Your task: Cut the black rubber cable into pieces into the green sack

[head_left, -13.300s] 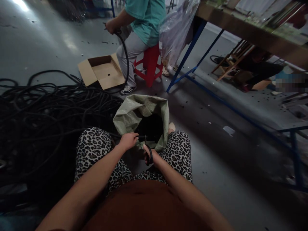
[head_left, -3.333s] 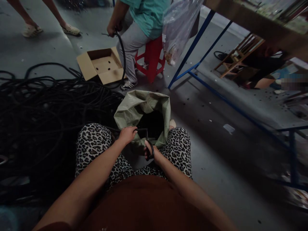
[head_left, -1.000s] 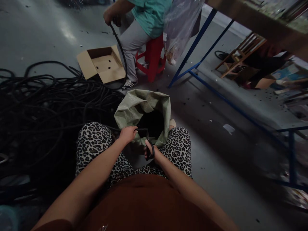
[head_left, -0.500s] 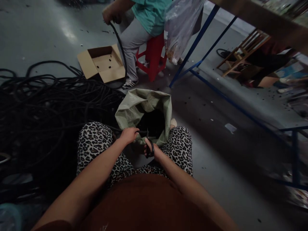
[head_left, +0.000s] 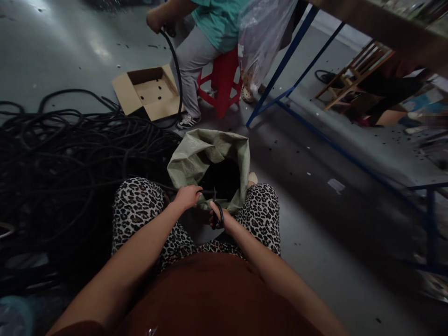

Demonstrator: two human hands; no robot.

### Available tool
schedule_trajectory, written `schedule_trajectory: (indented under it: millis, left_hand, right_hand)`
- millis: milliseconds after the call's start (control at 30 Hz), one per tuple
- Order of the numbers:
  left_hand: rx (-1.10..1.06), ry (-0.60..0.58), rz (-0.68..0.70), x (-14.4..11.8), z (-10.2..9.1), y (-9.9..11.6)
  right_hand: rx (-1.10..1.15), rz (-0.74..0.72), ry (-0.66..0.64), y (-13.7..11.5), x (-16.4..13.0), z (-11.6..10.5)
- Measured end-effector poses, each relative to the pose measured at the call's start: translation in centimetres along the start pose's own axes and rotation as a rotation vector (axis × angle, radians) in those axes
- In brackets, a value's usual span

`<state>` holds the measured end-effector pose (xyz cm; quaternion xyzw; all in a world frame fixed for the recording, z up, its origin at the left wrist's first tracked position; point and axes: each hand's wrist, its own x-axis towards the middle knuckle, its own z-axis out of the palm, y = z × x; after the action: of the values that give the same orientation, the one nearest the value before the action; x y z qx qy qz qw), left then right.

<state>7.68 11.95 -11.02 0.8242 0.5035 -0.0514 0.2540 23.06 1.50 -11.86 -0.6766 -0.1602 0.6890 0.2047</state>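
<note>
Gripping a black hose [head_left: 205, 191] in the left hand [head_left: 187, 197] and scissors [head_left: 217, 212] in the right [head_left: 220, 221] over the sack [head_left: 196, 156] — cutting seems far from done — a big tangle [head_left: 70, 154] remains.

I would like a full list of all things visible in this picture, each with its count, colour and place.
cable: one, black, held over the sack mouth, running from the pile at left
scissors: one pair, black handles, at the sack's near edge
sack: one, grey-green, open, between the knees
cable pile: one tangle, black, floor at left
cardboard box: one, brown, open, floor beyond the pile
stool: one, red, under the co-worker
co-worker: one, teal top, grey trousers, holding a black cable
plastic bag: one, clear, hanging at the table edge
table: one, wooden top, blue legs, upper right
left hand: grips the cable
right hand: holds the scissors
</note>
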Motion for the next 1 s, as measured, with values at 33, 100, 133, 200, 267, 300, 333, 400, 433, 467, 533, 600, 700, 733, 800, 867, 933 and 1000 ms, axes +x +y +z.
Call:
schedule_trajectory:
  millis: [33, 100, 133, 200, 267, 300, 333, 400, 433, 467, 533, 600, 700, 733, 800, 867, 933, 1000]
  left_hand:
    - [0.005, 0.001, -0.001, -0.01, -0.03, 0.02]
    - [0.016, 0.001, 0.003, -0.02, -0.05, 0.03]
    - [0.02, 0.0, 0.008, -0.02, -0.05, 0.02]
    - [0.018, -0.001, 0.017, -0.02, -0.03, 0.0]
    - [0.005, 0.0, 0.02, -0.02, 0.0, -0.01]
    - [-0.003, 0.001, 0.017, -0.03, 0.02, -0.01]
    - [-0.009, 0.0, 0.013, -0.03, 0.03, 0.0]
    - [-0.013, -0.002, 0.006, -0.05, 0.05, 0.01]
    - [-0.011, -0.003, 0.003, -0.05, 0.05, 0.01]
    - [-0.008, -0.003, 0.004, -0.05, 0.06, 0.0]
    - [0.005, -0.004, 0.017, -0.03, 0.08, -0.03]
    - [0.025, -0.002, 0.031, 0.0, 0.11, -0.08]
    - [0.045, 0.005, 0.041, 0.06, 0.17, -0.13]
    - [0.047, 0.007, 0.043, 0.07, 0.19, -0.15]
    - [0.048, 0.006, 0.048, 0.08, 0.21, -0.17]
    - [0.046, 0.0, 0.056, 0.05, 0.22, -0.19]
    - [0.045, 0.001, 0.065, -0.04, 0.23, -0.2]
    - [0.046, 0.009, 0.076, -0.2, 0.25, -0.2]
  right_hand:
    - [0.001, -0.002, -0.002, 0.0, -0.02, -0.01]
    - [0.0, -0.015, -0.008, 0.01, -0.06, -0.03]
    - [-0.003, -0.021, -0.009, 0.02, -0.08, -0.05]
    - [-0.009, -0.024, -0.006, 0.04, -0.12, -0.06]
    - [-0.013, -0.019, -0.006, 0.04, -0.15, -0.05]
    - [-0.014, -0.018, -0.005, 0.02, -0.16, -0.04]
    - [-0.014, -0.018, -0.007, 0.0, -0.16, -0.04]
    - [-0.02, -0.013, -0.004, -0.05, -0.12, -0.02]
    - [-0.025, -0.009, -0.002, -0.07, -0.1, -0.01]
    - [-0.028, -0.008, 0.002, -0.09, -0.08, -0.01]
    - [-0.028, -0.012, 0.004, -0.1, -0.06, 0.0]
    - [-0.02, -0.023, 0.004, -0.07, -0.1, 0.01]
    - [-0.003, -0.041, 0.007, -0.06, -0.25, 0.0]
    - [0.003, -0.043, 0.006, -0.08, -0.3, 0.0]
    - [0.008, -0.038, 0.002, -0.18, -0.36, 0.02]
    - [0.003, -0.032, 0.008, -0.27, -0.33, 0.07]
    - [-0.007, -0.043, 0.025, -0.29, -0.2, 0.16]
    - [-0.015, -0.066, 0.042, -0.21, -0.02, 0.29]
